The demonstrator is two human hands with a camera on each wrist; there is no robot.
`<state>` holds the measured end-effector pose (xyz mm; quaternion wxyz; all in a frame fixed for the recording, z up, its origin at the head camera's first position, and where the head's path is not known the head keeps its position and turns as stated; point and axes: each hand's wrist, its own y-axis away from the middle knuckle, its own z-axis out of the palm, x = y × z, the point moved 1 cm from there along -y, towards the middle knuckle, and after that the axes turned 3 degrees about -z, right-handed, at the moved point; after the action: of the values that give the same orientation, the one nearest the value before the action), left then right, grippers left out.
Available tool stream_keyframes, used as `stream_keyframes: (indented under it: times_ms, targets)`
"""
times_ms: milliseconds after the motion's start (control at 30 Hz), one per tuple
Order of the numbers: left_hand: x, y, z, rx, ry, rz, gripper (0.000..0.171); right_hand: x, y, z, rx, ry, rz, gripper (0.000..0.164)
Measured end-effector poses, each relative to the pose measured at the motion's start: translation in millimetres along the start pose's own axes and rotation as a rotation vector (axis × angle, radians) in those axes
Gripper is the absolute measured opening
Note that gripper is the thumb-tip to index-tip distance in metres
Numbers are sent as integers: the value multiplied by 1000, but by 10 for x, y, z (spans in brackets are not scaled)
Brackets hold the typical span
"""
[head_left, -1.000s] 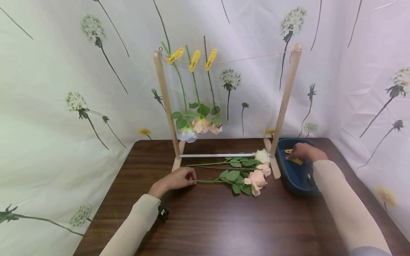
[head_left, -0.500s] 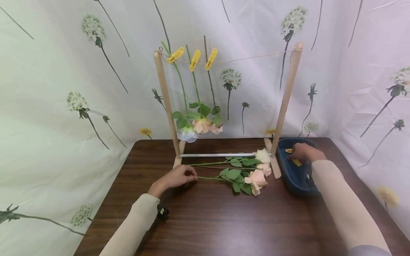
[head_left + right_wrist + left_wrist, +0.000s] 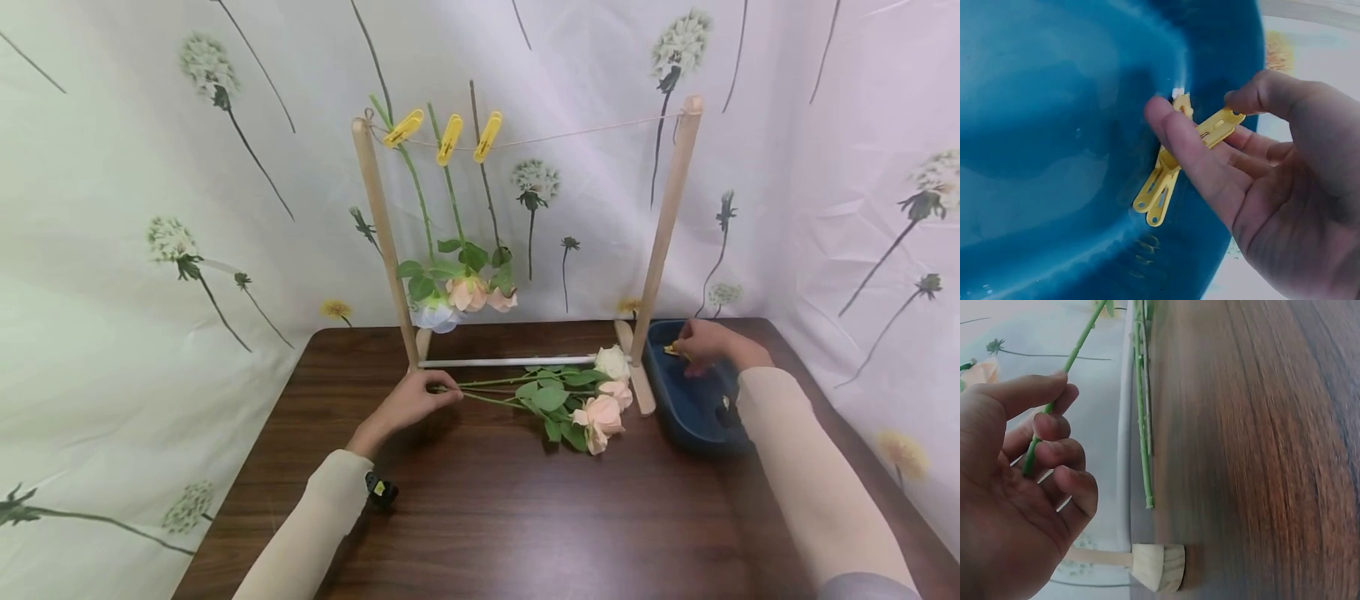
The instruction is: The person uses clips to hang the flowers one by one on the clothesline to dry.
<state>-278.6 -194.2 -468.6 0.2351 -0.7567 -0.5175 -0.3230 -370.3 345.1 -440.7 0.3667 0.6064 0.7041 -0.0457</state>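
Observation:
My left hand [image 3: 412, 402] pinches the green stem [image 3: 1079, 347] of a pink rose [image 3: 600, 422]; the stem's cut end lies across the palm, raised off the table in the left wrist view. Two more roses, a white one [image 3: 612, 363] and a pink one [image 3: 617, 394], lie behind it. Inside the blue basin [image 3: 686, 425], my right hand [image 3: 708, 343] holds a yellow clothespin [image 3: 1217, 126] between thumb and fingers. A second yellow clothespin [image 3: 1159, 194] lies against the basin wall just beneath it, partly covered by the fingers.
A wooden rack [image 3: 663, 233] with a string [image 3: 577, 135] stands at the back. Three roses hang heads down from its left part, each by a yellow clothespin [image 3: 450, 140]. A small dark object [image 3: 726, 410] lies in the basin. A white bar [image 3: 510, 362] joins the rack's feet.
My left hand has moved away from me, toward the rack, raising the rose's stem end. My right hand has shifted slightly within the basin, its fingers now around a clothespin.

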Motion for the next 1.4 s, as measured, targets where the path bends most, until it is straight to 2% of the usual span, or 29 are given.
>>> stream_keyframes:
  times_ms: [200,300,433,500,633,767,900,1100,1267,1400]
  targets:
    - [38,-7,-19,17,70,-13,15,-8,33,-24,42,-59,-105,48]
    - [82,-8,-42,22,154,-44,17,-18,47,-37,62,-100,-165,53]
    - [163,-4,-76,20,269,-89,20,-72,90,-53,91,-149,-203,50]
    - [217,-2,-93,28,304,-99,23,-103,117,-63,113,-121,-209,49]
    - [320,-1,-121,52,343,-84,25,-166,172,-94,187,2,-193,49]
    - [421,-2,-123,79,394,-40,26,-239,230,-131,229,11,-215,47]
    - [516,-41,-93,98,494,52,26,-316,283,-165,255,-35,-259,42]
    - [650,-120,-45,47,637,193,21,-461,378,-199,269,-119,-292,36]
    - [733,-175,-9,52,712,236,18,-569,469,-237,291,-99,-320,38]
    - [787,-201,1,66,708,244,24,-661,527,-245,312,-125,-355,37]
